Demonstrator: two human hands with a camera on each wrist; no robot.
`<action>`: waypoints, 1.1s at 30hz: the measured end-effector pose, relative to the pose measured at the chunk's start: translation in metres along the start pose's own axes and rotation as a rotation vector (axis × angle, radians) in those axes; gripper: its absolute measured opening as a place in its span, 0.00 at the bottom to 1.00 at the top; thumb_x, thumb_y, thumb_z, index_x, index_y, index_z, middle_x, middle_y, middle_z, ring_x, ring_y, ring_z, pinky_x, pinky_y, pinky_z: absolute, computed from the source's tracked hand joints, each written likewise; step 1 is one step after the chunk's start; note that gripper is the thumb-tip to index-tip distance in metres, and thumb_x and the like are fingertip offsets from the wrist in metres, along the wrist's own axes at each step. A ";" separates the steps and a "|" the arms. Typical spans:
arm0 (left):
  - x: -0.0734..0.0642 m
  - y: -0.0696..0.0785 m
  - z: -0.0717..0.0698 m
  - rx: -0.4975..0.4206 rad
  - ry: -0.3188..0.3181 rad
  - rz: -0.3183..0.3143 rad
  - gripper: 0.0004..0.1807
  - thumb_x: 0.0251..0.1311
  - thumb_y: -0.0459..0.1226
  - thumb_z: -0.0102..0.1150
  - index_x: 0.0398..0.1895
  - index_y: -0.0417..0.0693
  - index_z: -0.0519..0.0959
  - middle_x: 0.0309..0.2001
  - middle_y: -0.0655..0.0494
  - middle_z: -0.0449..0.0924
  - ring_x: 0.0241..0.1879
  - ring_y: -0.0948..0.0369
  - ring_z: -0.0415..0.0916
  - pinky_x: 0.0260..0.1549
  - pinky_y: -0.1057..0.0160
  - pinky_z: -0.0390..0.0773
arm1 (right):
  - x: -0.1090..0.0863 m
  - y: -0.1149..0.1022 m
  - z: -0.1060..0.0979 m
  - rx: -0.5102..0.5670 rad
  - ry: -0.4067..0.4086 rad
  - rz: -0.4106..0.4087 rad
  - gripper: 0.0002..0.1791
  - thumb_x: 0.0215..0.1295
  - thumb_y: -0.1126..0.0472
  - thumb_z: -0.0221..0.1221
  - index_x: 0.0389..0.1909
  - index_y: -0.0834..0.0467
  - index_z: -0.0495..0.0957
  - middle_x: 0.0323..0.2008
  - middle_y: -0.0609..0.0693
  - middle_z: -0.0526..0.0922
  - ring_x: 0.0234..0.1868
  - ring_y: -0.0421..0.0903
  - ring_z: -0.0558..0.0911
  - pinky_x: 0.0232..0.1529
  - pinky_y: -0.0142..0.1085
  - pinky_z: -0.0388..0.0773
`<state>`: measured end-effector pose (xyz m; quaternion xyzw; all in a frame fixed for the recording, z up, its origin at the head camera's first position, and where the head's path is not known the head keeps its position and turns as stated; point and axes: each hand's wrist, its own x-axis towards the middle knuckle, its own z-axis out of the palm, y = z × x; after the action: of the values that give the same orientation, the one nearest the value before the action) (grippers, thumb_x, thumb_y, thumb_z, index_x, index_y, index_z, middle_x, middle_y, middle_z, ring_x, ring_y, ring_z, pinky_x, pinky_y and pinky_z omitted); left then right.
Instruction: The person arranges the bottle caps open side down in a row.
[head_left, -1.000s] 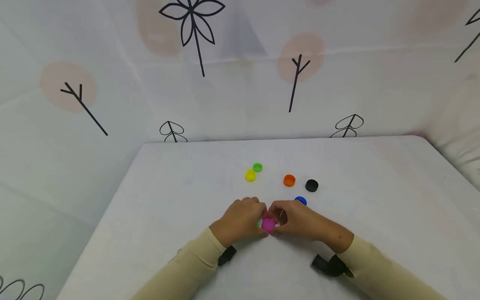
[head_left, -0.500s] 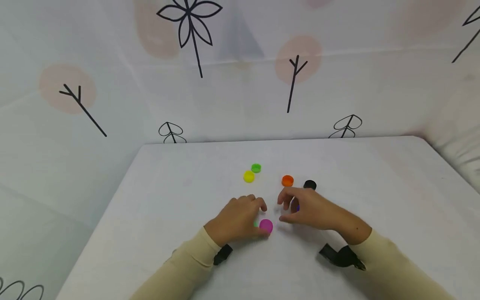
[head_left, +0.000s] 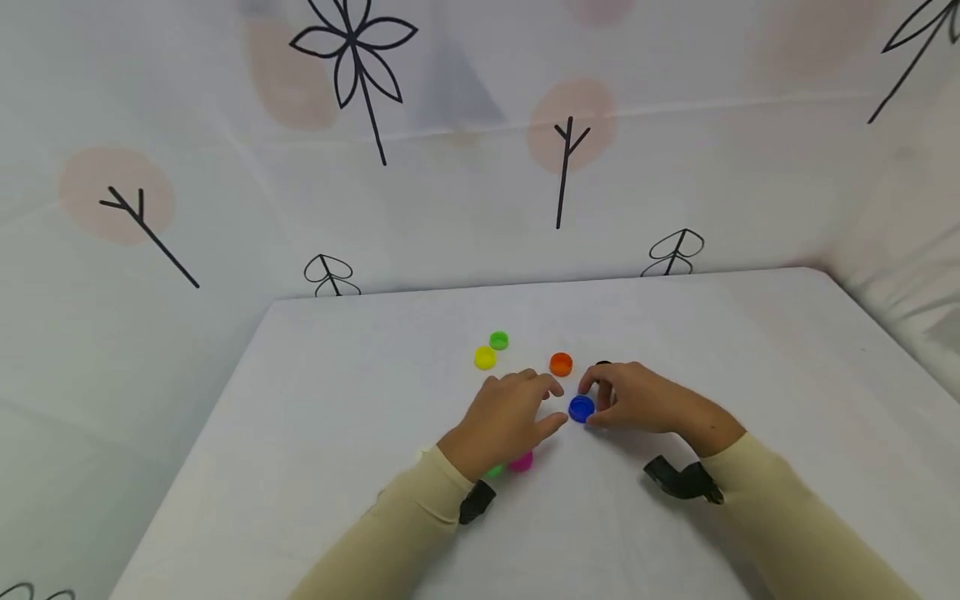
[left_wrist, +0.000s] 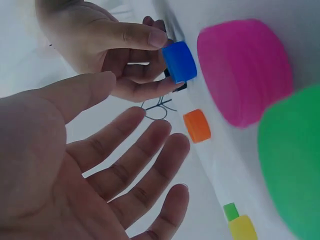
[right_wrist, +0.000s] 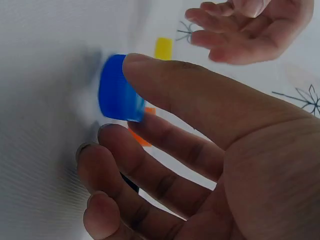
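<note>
A blue bottle cap point(head_left: 581, 408), hollow side up, is pinched at its sides between thumb and index finger of my right hand point(head_left: 652, 400). In the right wrist view the ridged side of that blue cap point(right_wrist: 116, 90) shows close by the white cloth. My left hand point(head_left: 506, 421) hovers just left of it, fingers spread and holding nothing. Below the left hand, a magenta cap point(head_left: 521, 462) and a green cap point(head_left: 494, 471) sit side by side, partly hidden by it. In the left wrist view the magenta cap point(left_wrist: 245, 72) looks large and near.
Behind the hands lie an orange cap point(head_left: 561, 364), a yellow cap point(head_left: 484, 357) and a light green cap point(head_left: 498, 340). A black cap point(head_left: 603, 362) is mostly covered by the right hand. Patterned cloth point(head_left: 465, 192) rises behind the white table point(head_left: 352, 417).
Both hands have left the magenta cap, which stays by the green one. My right hand has moved right and back and taken the blue cap; the left hand has followed rightward, opening.
</note>
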<state>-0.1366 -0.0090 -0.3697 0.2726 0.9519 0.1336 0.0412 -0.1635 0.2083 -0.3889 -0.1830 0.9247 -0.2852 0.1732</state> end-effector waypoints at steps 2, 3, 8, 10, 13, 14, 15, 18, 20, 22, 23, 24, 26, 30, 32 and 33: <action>0.003 0.003 0.002 0.001 -0.027 -0.029 0.20 0.66 0.52 0.61 0.57 0.57 0.80 0.49 0.61 0.84 0.48 0.62 0.80 0.50 0.56 0.77 | 0.001 0.000 0.001 0.001 -0.008 -0.004 0.20 0.56 0.58 0.72 0.48 0.57 0.79 0.31 0.47 0.81 0.33 0.43 0.78 0.38 0.36 0.81; 0.004 0.004 0.003 0.005 -0.035 -0.040 0.20 0.66 0.52 0.61 0.58 0.57 0.80 0.49 0.61 0.84 0.49 0.62 0.80 0.51 0.56 0.77 | 0.001 0.000 0.002 0.006 -0.009 -0.009 0.20 0.56 0.58 0.72 0.48 0.57 0.80 0.31 0.47 0.81 0.33 0.43 0.78 0.38 0.37 0.81; 0.004 0.003 0.007 0.032 -0.049 -0.066 0.21 0.66 0.52 0.62 0.59 0.57 0.80 0.52 0.60 0.84 0.51 0.60 0.81 0.50 0.56 0.77 | 0.003 -0.005 0.006 0.017 -0.007 -0.041 0.18 0.56 0.60 0.72 0.47 0.57 0.81 0.31 0.47 0.80 0.33 0.42 0.78 0.39 0.36 0.80; 0.003 0.002 0.008 0.045 -0.053 -0.062 0.21 0.66 0.52 0.62 0.59 0.56 0.81 0.53 0.60 0.84 0.52 0.59 0.81 0.50 0.55 0.78 | 0.004 -0.006 0.008 0.015 -0.004 -0.060 0.17 0.56 0.60 0.72 0.46 0.57 0.82 0.31 0.46 0.80 0.33 0.42 0.77 0.38 0.34 0.80; 0.002 0.000 0.010 0.066 -0.068 -0.048 0.21 0.66 0.52 0.61 0.59 0.55 0.81 0.54 0.59 0.85 0.53 0.58 0.82 0.50 0.54 0.79 | 0.006 -0.007 0.011 0.018 -0.011 -0.087 0.16 0.56 0.60 0.72 0.45 0.57 0.82 0.30 0.45 0.79 0.33 0.41 0.77 0.36 0.32 0.78; 0.002 -0.001 0.011 0.071 -0.075 -0.044 0.21 0.66 0.52 0.61 0.58 0.55 0.81 0.53 0.59 0.85 0.52 0.58 0.82 0.50 0.55 0.80 | 0.006 -0.007 0.012 0.019 -0.015 -0.095 0.16 0.56 0.60 0.72 0.45 0.56 0.82 0.29 0.45 0.79 0.32 0.41 0.77 0.36 0.31 0.78; 0.002 -0.002 0.012 0.078 -0.078 -0.039 0.21 0.66 0.51 0.61 0.58 0.54 0.81 0.53 0.58 0.85 0.52 0.58 0.82 0.49 0.55 0.80 | 0.006 -0.008 0.013 0.021 -0.017 -0.101 0.15 0.56 0.60 0.72 0.45 0.56 0.83 0.29 0.45 0.79 0.32 0.41 0.77 0.36 0.31 0.78; 0.002 -0.004 0.013 0.099 -0.072 -0.020 0.21 0.66 0.51 0.62 0.57 0.54 0.82 0.49 0.58 0.86 0.48 0.59 0.82 0.47 0.57 0.80 | 0.007 -0.009 0.014 0.022 -0.015 -0.111 0.16 0.56 0.59 0.72 0.45 0.56 0.83 0.29 0.45 0.79 0.32 0.40 0.77 0.36 0.30 0.78; 0.003 -0.005 0.013 0.108 -0.062 -0.011 0.20 0.66 0.51 0.62 0.56 0.54 0.83 0.47 0.59 0.86 0.45 0.59 0.82 0.44 0.58 0.80 | 0.008 -0.009 0.015 0.022 -0.010 -0.117 0.16 0.56 0.59 0.73 0.45 0.57 0.83 0.29 0.45 0.79 0.32 0.40 0.77 0.36 0.30 0.79; 0.004 -0.005 0.013 0.110 -0.058 -0.008 0.19 0.65 0.51 0.63 0.55 0.54 0.83 0.45 0.60 0.86 0.42 0.60 0.81 0.42 0.60 0.79 | 0.009 -0.009 0.015 0.025 -0.005 -0.124 0.16 0.56 0.59 0.73 0.45 0.57 0.83 0.29 0.44 0.79 0.32 0.40 0.77 0.36 0.30 0.79; 0.004 -0.005 0.013 0.104 -0.061 -0.009 0.19 0.65 0.51 0.63 0.55 0.54 0.83 0.43 0.60 0.86 0.41 0.61 0.80 0.41 0.60 0.79 | 0.009 -0.009 0.015 0.029 -0.005 -0.128 0.16 0.56 0.58 0.73 0.44 0.57 0.83 0.29 0.44 0.79 0.32 0.40 0.77 0.36 0.30 0.79; 0.004 -0.005 0.014 0.096 -0.066 -0.013 0.19 0.65 0.51 0.63 0.55 0.54 0.83 0.43 0.60 0.85 0.40 0.61 0.79 0.41 0.61 0.79 | 0.009 -0.009 0.015 0.032 -0.006 -0.133 0.16 0.56 0.58 0.73 0.44 0.57 0.83 0.29 0.44 0.79 0.32 0.40 0.77 0.36 0.30 0.79; 0.004 -0.006 0.014 0.082 -0.072 -0.020 0.18 0.65 0.50 0.63 0.54 0.54 0.83 0.41 0.61 0.85 0.38 0.62 0.78 0.40 0.62 0.78 | 0.009 -0.009 0.016 0.038 -0.007 -0.146 0.15 0.57 0.58 0.72 0.44 0.56 0.83 0.28 0.44 0.79 0.32 0.40 0.77 0.35 0.29 0.79; 0.006 -0.007 0.013 0.044 -0.060 -0.028 0.17 0.66 0.49 0.63 0.53 0.53 0.84 0.39 0.61 0.84 0.37 0.64 0.78 0.39 0.63 0.77 | 0.008 -0.010 0.016 0.040 0.021 -0.178 0.15 0.58 0.56 0.72 0.44 0.56 0.83 0.27 0.43 0.78 0.32 0.39 0.76 0.33 0.29 0.77; 0.006 -0.008 0.012 0.019 -0.046 -0.041 0.16 0.66 0.49 0.63 0.52 0.53 0.83 0.39 0.62 0.85 0.37 0.65 0.79 0.40 0.64 0.77 | 0.008 -0.011 0.016 0.047 0.050 -0.194 0.15 0.58 0.56 0.72 0.43 0.56 0.83 0.26 0.42 0.78 0.30 0.39 0.76 0.32 0.29 0.76; 0.007 -0.009 0.011 0.003 -0.040 -0.050 0.16 0.66 0.49 0.63 0.52 0.53 0.83 0.39 0.62 0.85 0.37 0.65 0.79 0.39 0.65 0.77 | 0.007 -0.012 0.016 0.051 0.068 -0.204 0.15 0.58 0.56 0.72 0.44 0.56 0.83 0.25 0.42 0.77 0.30 0.39 0.76 0.32 0.29 0.76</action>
<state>-0.1449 -0.0103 -0.3829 0.2514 0.9576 0.1256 0.0632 -0.1605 0.1885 -0.3958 -0.2619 0.8991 -0.3308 0.1166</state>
